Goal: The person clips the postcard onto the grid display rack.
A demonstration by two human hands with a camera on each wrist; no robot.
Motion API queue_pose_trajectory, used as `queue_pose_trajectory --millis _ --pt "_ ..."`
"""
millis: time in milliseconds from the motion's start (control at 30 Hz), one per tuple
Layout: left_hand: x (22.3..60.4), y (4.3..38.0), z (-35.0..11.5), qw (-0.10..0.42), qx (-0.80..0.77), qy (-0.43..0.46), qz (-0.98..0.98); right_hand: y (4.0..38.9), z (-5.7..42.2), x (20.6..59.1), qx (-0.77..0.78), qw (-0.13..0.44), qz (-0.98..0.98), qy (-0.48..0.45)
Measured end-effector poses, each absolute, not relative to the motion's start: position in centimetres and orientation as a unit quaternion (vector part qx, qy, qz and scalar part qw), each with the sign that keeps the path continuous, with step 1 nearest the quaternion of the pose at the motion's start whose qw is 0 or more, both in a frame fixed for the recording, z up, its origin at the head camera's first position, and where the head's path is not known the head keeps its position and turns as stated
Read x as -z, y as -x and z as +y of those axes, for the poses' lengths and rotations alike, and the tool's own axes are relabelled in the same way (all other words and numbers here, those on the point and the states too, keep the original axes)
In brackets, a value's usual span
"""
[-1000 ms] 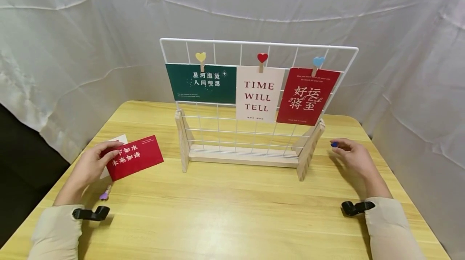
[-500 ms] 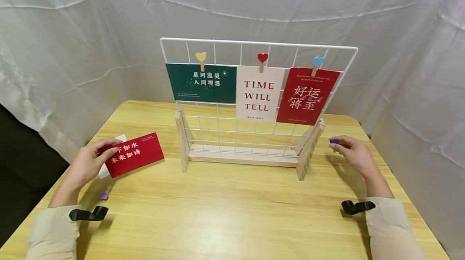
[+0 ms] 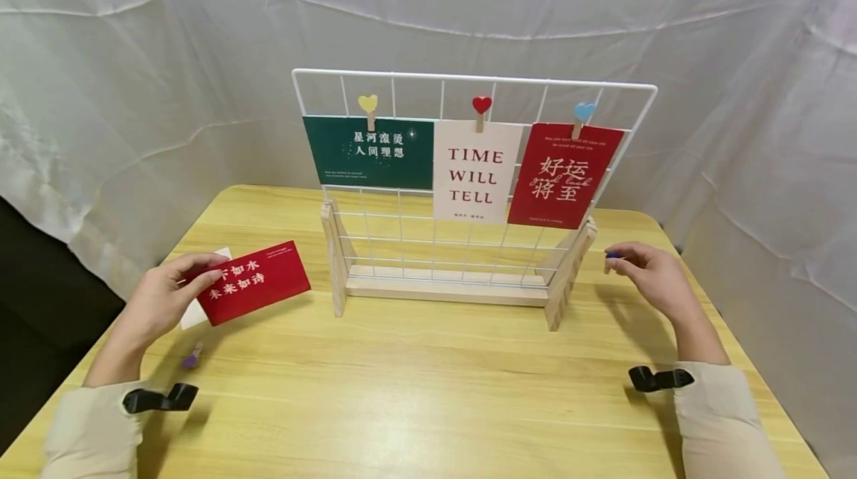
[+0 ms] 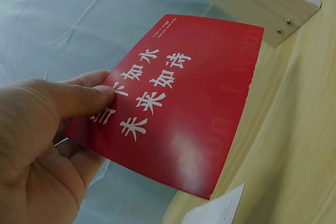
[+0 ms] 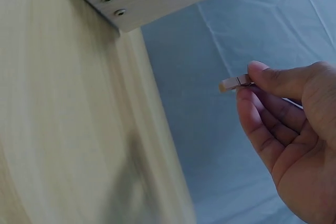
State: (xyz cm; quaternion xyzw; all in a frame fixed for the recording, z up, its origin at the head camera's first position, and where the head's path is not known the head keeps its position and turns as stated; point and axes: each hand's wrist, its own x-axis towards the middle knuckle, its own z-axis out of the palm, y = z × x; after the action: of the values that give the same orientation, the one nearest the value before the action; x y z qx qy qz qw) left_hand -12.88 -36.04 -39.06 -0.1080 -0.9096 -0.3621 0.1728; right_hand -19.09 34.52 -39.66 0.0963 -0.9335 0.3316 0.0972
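Observation:
My left hand (image 3: pixel 154 297) pinches a red card (image 4: pixel 184 98) with white Chinese lettering by its left end, thumb on the printed face. The card is tilted above the table, overlapping a white card (image 3: pixel 194 314) in the head view. Over at the right, my right hand (image 3: pixel 652 282) pinches a small wooden clothespin (image 5: pixel 235 82) between thumb and forefinger; its blue end (image 3: pixel 612 255) shows in the head view. Between the hands stands a white wire grid rack (image 3: pixel 475 79) on wooden legs. Below the left hand lies a clothespin with a purple heart (image 3: pixel 190 360).
Three cards hang along the grid: a green one (image 3: pixel 375 170), a cream one (image 3: pixel 474 204) and a red one (image 3: pixel 556 207). Heart clothespins in yellow (image 3: pixel 367 104), red (image 3: pixel 481 105) and light blue (image 3: pixel 585 112) hold them. Grey cloth (image 3: pixel 428 10) hangs behind the wooden table (image 3: pixel 415 390).
The red card in my left hand has risen slightly and shifted right, clear of the purple clothespin. My right hand has lifted a little with its clothespin, whose wooden tip now shows.

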Motion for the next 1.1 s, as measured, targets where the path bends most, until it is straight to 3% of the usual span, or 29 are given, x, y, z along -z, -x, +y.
queue_pose_trajectory --millis 433,1100 --pt "37.8 12.2 -34.2 0.173 0.362 0.142 -0.905 18.2 33.3 37.9 -0.325 0.106 -0.932 -0.121" --pt "36.4 12.1 -29.8 0.217 0.333 0.211 -0.893 16.2 31.1 35.0 -0.313 0.179 -0.92 -0.154"
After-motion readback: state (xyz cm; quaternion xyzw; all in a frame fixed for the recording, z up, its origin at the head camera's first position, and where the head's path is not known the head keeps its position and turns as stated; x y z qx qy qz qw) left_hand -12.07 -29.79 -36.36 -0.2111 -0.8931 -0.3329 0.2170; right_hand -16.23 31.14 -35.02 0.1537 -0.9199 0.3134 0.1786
